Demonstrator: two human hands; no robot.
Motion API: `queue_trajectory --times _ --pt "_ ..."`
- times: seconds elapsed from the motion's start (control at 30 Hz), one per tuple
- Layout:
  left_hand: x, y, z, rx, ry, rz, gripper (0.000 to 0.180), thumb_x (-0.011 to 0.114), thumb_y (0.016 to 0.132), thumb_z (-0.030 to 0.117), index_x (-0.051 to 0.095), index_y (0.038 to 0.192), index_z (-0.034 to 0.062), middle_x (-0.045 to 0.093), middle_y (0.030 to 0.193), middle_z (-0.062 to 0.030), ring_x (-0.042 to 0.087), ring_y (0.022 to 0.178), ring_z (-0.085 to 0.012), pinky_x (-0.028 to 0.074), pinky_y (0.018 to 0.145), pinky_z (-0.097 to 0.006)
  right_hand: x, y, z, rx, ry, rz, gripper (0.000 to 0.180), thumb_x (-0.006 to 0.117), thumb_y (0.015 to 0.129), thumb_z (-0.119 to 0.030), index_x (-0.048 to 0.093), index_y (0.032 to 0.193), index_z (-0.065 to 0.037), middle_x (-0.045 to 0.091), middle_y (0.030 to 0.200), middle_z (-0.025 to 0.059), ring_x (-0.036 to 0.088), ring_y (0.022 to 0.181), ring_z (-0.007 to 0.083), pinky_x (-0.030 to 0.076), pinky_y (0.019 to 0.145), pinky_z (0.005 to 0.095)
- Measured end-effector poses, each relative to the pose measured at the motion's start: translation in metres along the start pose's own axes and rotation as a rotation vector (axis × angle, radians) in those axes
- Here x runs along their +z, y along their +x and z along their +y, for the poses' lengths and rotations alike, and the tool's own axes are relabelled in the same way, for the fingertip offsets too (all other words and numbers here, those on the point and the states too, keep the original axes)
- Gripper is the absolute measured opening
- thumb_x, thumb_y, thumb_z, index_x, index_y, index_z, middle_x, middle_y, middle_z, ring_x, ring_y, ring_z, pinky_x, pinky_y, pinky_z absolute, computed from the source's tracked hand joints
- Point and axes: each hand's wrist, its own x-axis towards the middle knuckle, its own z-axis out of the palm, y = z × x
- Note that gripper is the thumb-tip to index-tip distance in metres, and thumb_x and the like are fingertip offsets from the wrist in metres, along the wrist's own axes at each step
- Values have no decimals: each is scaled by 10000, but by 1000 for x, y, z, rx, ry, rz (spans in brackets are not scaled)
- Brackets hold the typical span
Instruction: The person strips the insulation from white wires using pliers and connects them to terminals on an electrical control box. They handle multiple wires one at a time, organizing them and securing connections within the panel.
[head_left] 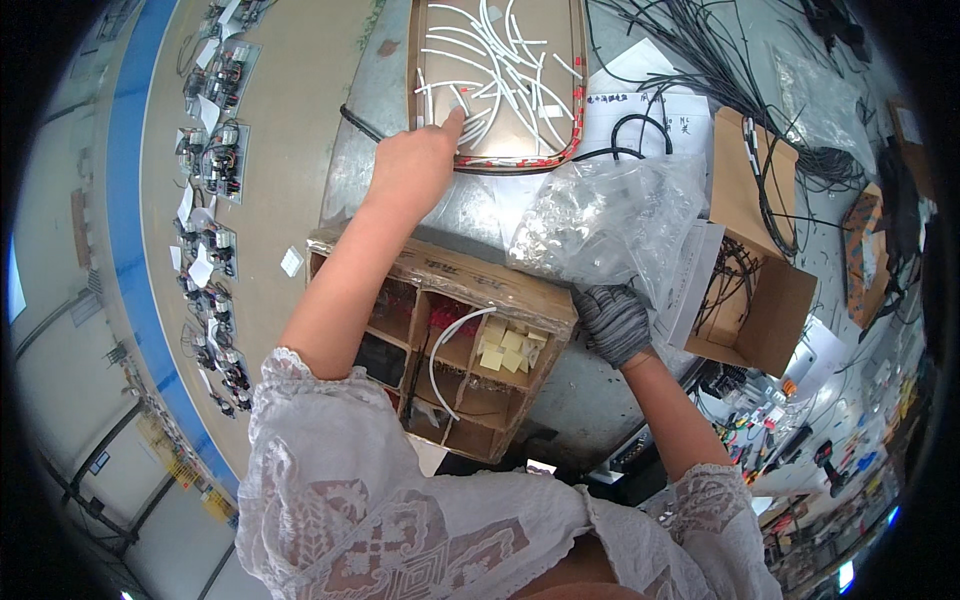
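Note:
My left hand [415, 160], bare, reaches over the near edge of a shallow cardboard tray [413, 60]. Its index finger is stretched out toward short white tubes [490, 75] lying loose in the tray; the other fingers are mostly hidden under the hand. A grey knit glove covers my right hand [613, 323], which is closed beside the right corner of a compartmented cardboard box [450, 275]. What its curled fingers hold, if anything, is hidden. Just beyond that hand lies a clear plastic bag [610, 215] with small pale pieces inside.
One curved white tube [437, 370] lies across the box's compartments, near yellow paper slips [508, 350]. An open carton [775, 315] with black cable ties stands at right. Black cables [700, 50] spread at the far right. Wired assemblies [212, 160] line the left surface.

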Motion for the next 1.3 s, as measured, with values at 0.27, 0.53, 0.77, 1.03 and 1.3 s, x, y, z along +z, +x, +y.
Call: queue_trajectory --times 0.27,0.53,0.77,1.03,1.3 --pt "4 -3 4 40 -19 -2 509 483 838 57 477 1335 168 669 820 -129 653 706 -321 518 626 -430 -2 3 1 -31 -6 45 458 548 760 -156 560 1215 -113 586 926 100 590 838 286 470 772 428" --pt "2 0 7 -30 -141 -49 443 494 872 112 505 1313 153 659 787 -176 641 711 -353 513 667 -464 -4 3 -1 -5 12 -15 463 547 758 -146 557 1219 -110 588 932 107 590 840 290 471 781 433" --pt "4 2 10 -29 -299 -3 444 505 875 131 498 1318 134 639 769 -214 625 726 -382 497 687 -469 -3 4 -1 -16 -25 16 454 553 759 -137 561 1212 -122 593 936 107 597 857 285 474 780 432" --pt "-4 -3 8 -82 -359 -37 417 503 881 144 522 1297 147 636 790 -220 620 755 -388 489 698 -472 -2 2 0 -21 9 34 479 556 733 -123 559 1212 -106 590 928 105 596 845 283 473 772 428" --pt "0 -8 -36 -180 -402 157 194 568 865 161 636 1027 78 642 781 -193 622 740 -372 483 656 -434 1 -2 1 -16 -45 -28 476 578 721 -135 564 1195 -98 577 879 96 588 809 286 464 728 425"
